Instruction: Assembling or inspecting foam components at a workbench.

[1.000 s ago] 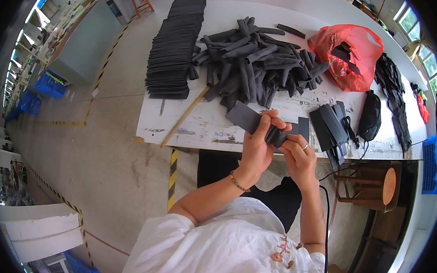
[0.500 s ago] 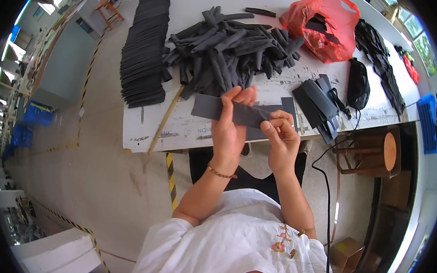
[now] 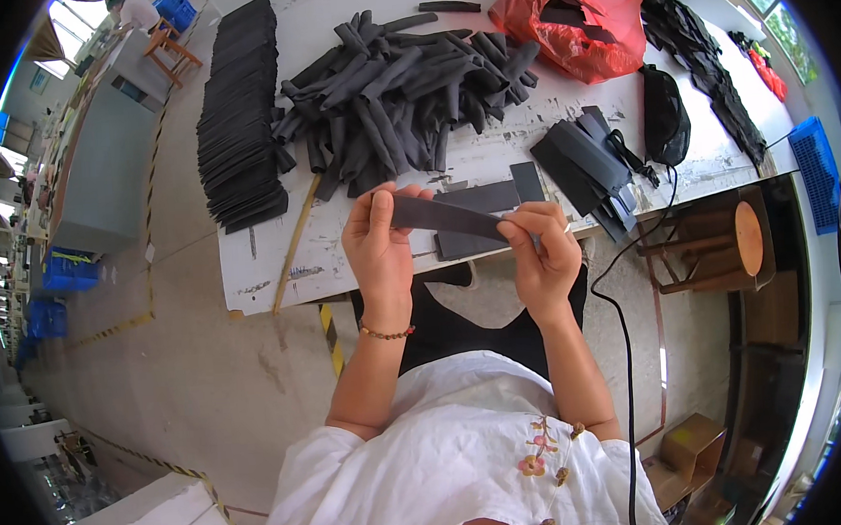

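Dk grey strip [image 3: 447, 218] held up over near side of the desk [image 3: 261, 266]: L end pinched in L grip [image 3: 379, 244], R end pinched in R grip [image 3: 545, 248], mid-span left bare btwn them. Long axis set approx. L to R, R end angled slightly nearer.

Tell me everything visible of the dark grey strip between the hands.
The dark grey, flat, narrow strip looks matt and flexible, perhaps fabric or thin sheet. It spans the gap between the bare left hand, gripping one end, and the bare right hand, pinching the other. It slants slightly down to the right, and in view crosses flat, dark grey pieces on the white table.
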Demonstrator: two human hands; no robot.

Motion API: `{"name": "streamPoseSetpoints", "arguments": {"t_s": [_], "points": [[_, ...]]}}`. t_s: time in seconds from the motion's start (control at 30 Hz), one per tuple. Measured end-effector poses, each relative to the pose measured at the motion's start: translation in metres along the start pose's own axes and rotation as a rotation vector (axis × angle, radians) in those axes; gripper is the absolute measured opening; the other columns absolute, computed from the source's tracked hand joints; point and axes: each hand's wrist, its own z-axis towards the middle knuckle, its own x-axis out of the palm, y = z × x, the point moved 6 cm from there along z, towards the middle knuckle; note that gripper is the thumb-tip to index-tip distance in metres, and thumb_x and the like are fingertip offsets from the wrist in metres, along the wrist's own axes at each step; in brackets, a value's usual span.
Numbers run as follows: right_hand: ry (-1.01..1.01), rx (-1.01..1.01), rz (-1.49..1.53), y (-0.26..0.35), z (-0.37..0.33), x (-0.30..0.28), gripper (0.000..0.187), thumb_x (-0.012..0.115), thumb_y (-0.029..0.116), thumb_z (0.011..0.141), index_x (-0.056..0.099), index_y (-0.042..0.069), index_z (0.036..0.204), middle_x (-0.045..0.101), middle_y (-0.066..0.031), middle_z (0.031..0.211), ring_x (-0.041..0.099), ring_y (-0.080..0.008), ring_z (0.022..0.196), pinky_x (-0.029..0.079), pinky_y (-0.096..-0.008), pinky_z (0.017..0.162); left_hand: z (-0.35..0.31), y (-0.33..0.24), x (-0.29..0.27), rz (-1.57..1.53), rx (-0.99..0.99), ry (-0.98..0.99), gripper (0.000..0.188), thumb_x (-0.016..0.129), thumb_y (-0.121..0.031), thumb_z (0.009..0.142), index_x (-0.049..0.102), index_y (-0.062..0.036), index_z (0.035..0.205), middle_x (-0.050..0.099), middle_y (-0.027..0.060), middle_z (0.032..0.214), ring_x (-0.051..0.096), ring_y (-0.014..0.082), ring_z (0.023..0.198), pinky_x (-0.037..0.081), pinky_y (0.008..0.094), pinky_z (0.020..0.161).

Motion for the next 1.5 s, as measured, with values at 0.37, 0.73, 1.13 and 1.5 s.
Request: {"name": "streamPoseSetpoints", "arguments": {"t_s": [0.37, 0.73, 1.13, 1.5], "points": [[0.053, 0.474, 0.47, -0.06, -0.027, 0.002, 0.006, 0.069, -0.003, 0.082, 0.066, 0.0, 0.085, 0.061, -0.0054, 0.084, 0.053, -0.0118, 0.072, 0.039, -0.0208, 0.06, -0.009, 0.023, -0.023, -0.035, -0.139, -0.099, 0.022, 0.062, -0.02, 0.093, 0.064, -0.001, 0.103, 0.068, 0.0149, 0.095, 0.067, 0.0268, 0.087, 0.053, 0.0435, 0.09], [0.235, -0.609, -0.259, -0.001, -0.025, -0.006, 0.042, 0.079, -0.001, 0.05, 0.071, 0.006, 0.091, 0.062, -0.0038, 0.105, 0.058, -0.0231, 0.085, 0.051, -0.0318, 0.065, -0.028, 0.039, -0.029, 0.097, -0.45, -0.193, 0.019, 0.062, -0.015, 0.093, 0.06, 0.0038, 0.095, 0.067, 0.0133, 0.091, 0.068, 0.0239, 0.078, 0.059, 0.0363, 0.073], [0.167, 0.793, 0.547, -0.09, -0.072, 0.008, 0.027, 0.062, 0.02, 0.094, 0.063, -0.003, 0.107, 0.065, -0.0046, 0.092, 0.06, -0.0117, 0.082, 0.048, -0.0264, 0.077, -0.026, 0.046, -0.027, 0.113, -0.392, -0.105, 0.01, 0.064, -0.006, 0.089, 0.062, 0.0038, 0.09, 0.067, 0.0131, 0.087, 0.068, 0.0231, 0.075, 0.06, 0.0351, 0.072], [0.057, 0.79, 0.316, -0.095, -0.072, -0.005, 0.018, 0.065, 0.016, 0.092, 0.067, -0.002, 0.094, 0.063, -0.0016, 0.075, 0.055, -0.007, 0.061, 0.043, -0.0209, 0.054, -0.033, 0.046, -0.034, 0.174, -0.353, -0.16, 0.013, 0.065, -0.009, 0.09, 0.063, 0.0042, 0.089, 0.066, 0.0121, 0.079, 0.067, 0.0226, 0.069, 0.059, 0.0334, 0.068]]}}
